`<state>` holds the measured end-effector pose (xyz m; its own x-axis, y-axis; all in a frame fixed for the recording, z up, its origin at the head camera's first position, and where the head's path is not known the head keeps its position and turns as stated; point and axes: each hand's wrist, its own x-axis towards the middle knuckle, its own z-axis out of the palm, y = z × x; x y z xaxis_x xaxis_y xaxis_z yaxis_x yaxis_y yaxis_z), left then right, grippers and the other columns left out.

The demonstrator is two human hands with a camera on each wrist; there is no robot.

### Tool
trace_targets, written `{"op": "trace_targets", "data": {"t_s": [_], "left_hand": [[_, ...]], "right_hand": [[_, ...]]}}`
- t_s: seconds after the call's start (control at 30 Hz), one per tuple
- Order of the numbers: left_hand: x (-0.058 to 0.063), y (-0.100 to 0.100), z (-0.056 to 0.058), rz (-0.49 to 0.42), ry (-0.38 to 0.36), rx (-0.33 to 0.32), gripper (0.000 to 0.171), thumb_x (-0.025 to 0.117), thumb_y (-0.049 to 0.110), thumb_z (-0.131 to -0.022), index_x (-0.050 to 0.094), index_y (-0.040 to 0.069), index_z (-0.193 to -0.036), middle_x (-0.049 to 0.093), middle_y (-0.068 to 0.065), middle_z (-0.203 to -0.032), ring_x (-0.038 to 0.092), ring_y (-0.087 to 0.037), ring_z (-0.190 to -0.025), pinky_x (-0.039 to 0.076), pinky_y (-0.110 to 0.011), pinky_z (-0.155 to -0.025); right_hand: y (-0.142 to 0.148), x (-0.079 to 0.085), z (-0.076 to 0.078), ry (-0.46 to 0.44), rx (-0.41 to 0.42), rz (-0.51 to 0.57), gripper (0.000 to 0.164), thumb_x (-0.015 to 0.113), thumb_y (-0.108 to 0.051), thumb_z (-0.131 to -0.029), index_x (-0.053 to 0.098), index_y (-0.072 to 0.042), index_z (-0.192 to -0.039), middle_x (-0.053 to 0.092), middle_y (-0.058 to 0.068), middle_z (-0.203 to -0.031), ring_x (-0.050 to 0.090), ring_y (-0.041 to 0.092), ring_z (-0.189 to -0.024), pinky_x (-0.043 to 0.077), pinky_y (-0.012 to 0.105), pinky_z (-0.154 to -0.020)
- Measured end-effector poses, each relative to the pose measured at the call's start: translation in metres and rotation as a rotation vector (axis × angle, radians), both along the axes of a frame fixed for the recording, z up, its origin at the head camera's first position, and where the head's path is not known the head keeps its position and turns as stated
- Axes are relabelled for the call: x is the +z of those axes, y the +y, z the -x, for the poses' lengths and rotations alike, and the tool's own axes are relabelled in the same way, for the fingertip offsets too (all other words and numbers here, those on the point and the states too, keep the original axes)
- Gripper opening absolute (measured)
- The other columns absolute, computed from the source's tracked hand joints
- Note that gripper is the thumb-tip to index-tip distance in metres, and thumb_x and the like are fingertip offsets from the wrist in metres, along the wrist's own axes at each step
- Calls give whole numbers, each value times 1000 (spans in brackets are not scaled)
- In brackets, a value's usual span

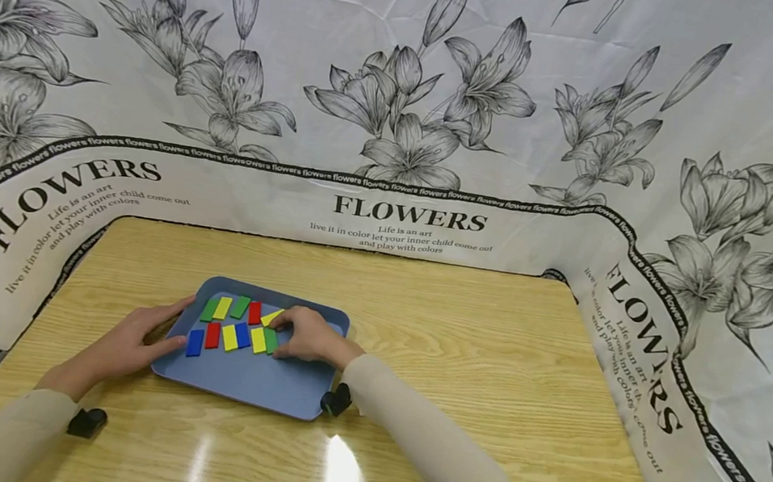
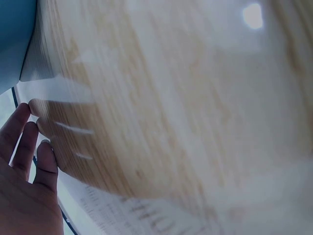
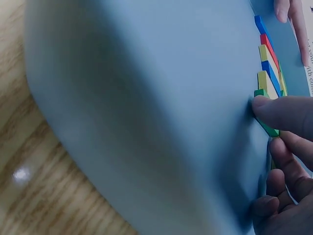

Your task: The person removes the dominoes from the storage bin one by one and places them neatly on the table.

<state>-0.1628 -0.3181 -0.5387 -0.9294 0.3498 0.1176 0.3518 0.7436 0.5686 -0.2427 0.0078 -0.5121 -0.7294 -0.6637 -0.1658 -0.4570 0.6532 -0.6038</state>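
Note:
A blue tray (image 1: 243,385) lies on the table with two rows of small flat rectangular blocks in it, coloured red, yellow, green and blue. My right hand (image 1: 311,337) reaches over its right side; thumb and a finger pinch a green block (image 3: 268,128) at the right end of the near row. Beside that block stands a yellow block (image 1: 259,341), and another yellow block (image 1: 269,318) lies askew, partly behind my fingers. At the tray's left edge is my left hand (image 1: 131,342), fingers extended along the rim and thumb near a blue block (image 1: 195,343).
The wooden table (image 1: 487,368) extends to the right and in front of the tray. A white curtain (image 1: 404,219) printed with flowers and lettering surrounds it at the back and sides. Black wrist cameras sit by both sleeves (image 1: 426,442).

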Motion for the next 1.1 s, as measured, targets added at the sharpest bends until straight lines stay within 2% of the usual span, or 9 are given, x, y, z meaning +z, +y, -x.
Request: {"op": "trace_targets", "data": {"t_s": [0.33,0.6,0.9,1.1], "left_hand": [[-1,0,1,1,14,-5,73,69,30,-99,36,11,-161,46,-28,-155,44,-54,-139,37,-73,-108],[-5,-1,2,-8,34,-24,73,70,28,-98,37,10,-161,48,-27,-155,46,-53,-139,39,-72,-108],[-6,-1,4,-1,21,-18,73,69,30,-99,35,11,-162,46,-27,-156,45,-53,-140,38,-72,-108],[-4,0,3,8,39,-22,73,69,29,-99,36,9,-161,47,-27,-155,46,-53,-139,39,-71,-108]], "right_hand": [[0,2,3,-19,-8,-8,45,88,-22,-83,73,-10,-123,72,2,-120,64,12,-107,52,22,-95],[-2,1,4,-43,-11,-27,49,87,-22,-85,70,-10,-130,70,2,-127,63,13,-116,51,23,-99],[-1,1,4,-19,17,-22,44,86,-19,-85,73,-10,-127,72,3,-125,65,13,-115,52,22,-98],[-1,2,3,-22,24,-20,48,86,-18,-85,71,-10,-130,71,3,-127,64,14,-117,51,23,-99]]}}
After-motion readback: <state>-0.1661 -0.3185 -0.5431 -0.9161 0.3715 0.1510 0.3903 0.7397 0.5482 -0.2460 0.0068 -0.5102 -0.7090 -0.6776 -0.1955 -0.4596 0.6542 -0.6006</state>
